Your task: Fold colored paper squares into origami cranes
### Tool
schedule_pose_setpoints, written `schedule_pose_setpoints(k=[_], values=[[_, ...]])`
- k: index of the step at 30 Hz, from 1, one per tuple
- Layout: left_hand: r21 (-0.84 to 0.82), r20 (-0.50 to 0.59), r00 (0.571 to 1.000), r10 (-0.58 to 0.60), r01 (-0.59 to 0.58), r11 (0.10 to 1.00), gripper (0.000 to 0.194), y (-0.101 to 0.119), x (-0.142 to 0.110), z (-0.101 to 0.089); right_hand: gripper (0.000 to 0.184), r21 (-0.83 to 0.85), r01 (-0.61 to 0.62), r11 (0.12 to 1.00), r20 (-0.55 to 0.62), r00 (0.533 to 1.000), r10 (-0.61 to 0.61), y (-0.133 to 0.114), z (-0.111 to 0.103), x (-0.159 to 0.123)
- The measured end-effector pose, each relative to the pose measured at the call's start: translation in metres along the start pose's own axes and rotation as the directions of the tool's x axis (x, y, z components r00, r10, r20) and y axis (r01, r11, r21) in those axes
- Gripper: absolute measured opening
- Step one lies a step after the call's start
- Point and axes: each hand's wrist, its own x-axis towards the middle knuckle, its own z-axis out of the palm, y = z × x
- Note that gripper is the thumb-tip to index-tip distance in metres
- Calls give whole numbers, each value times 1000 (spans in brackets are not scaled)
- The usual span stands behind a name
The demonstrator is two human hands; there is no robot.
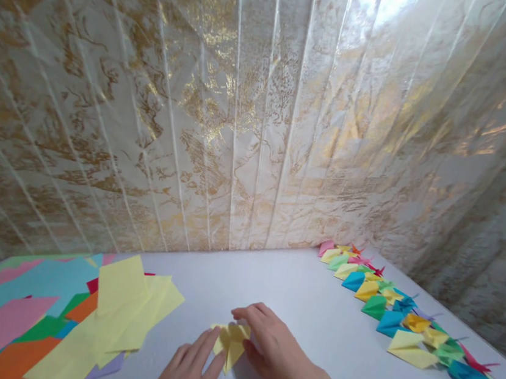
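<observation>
A small piece of folded yellow paper (231, 342) lies on the white table in front of me, its lower end narrowing to a point and a crease running down its middle. My left hand (192, 366) rests on its left edge with the fingers stretched out. On the other side, my right hand (273, 346) curves around the paper's right edge, thumb low and fingers arched above it. The right fingertips partly hide the paper's upper right corner, and whether they pinch it is unclear.
At the left lie loose coloured sheets, with several pale yellow sheets (127, 315) on top, near a pink sheet (5, 328). Rows of folded paper figures (391, 322) run along the table's right side. A gold-patterned curtain (252, 122) hangs behind the white table (233, 279).
</observation>
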Motion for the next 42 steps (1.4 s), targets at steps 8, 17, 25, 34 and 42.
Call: schedule_pose_setpoints(k=[8,17,25,34,42], values=[[42,175,945,-278,275,961,37,-4,47,-13,46,0,-277,961,97,956,276,-7,16,29],[-202,218,952,-217,261,944,21,-20,52,-11,62,267,-68,961,303,953,-17,16,-28,31],[-345,256,946,-198,281,896,26,-13,42,-25,48,171,-13,985,402,914,-58,13,-28,34],[-381,296,931,-214,321,867,45,-5,32,-28,45,176,-70,982,385,923,-3,11,-24,29],[-438,239,941,-241,326,838,42,-3,32,-25,39,201,-78,976,326,945,9,15,-12,28]])
